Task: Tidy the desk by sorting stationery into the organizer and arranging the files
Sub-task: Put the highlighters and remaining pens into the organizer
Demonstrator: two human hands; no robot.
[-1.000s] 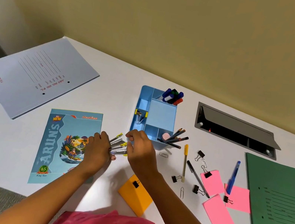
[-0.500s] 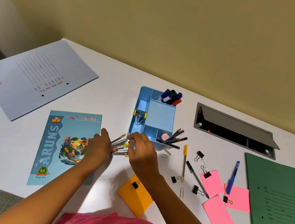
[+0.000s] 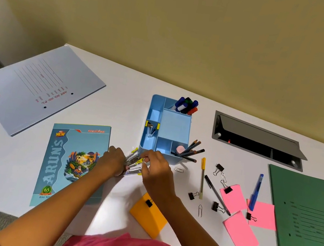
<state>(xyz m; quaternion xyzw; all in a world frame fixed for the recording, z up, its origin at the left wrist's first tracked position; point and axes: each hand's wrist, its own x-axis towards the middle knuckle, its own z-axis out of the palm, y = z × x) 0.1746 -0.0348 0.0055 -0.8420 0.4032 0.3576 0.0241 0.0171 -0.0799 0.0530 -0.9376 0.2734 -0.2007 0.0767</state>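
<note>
My left hand (image 3: pixel 113 163) grips a fanned bunch of clear pens with yellow ends (image 3: pixel 133 162) just in front of the blue organizer (image 3: pixel 174 129). My right hand (image 3: pixel 155 170) pinches the pens' far ends from the other side. The organizer holds markers (image 3: pixel 186 105) at its back, pencils (image 3: pixel 189 151) and a pink eraser at its front right, and a small metal item in the left slot. On the desk to the right lie a yellow pen (image 3: pixel 202 178), a black pen (image 3: pixel 216 194) and a blue pen (image 3: pixel 256 191).
A white file (image 3: pixel 34 88) lies at the back left, a notebook (image 3: pixel 68 163) beside my left arm, a green file (image 3: pixel 306 228) at the far right. Pink notes (image 3: pixel 240 232), an orange pad (image 3: pixel 148 217), binder clips (image 3: pixel 218 169) and paper clips are scattered. A grey cable hatch (image 3: pixel 259 140) is open.
Both hands have stayed at the bunch of pens, shifting them slightly closer together in front of the organizer. Nothing else on the desk has moved.
</note>
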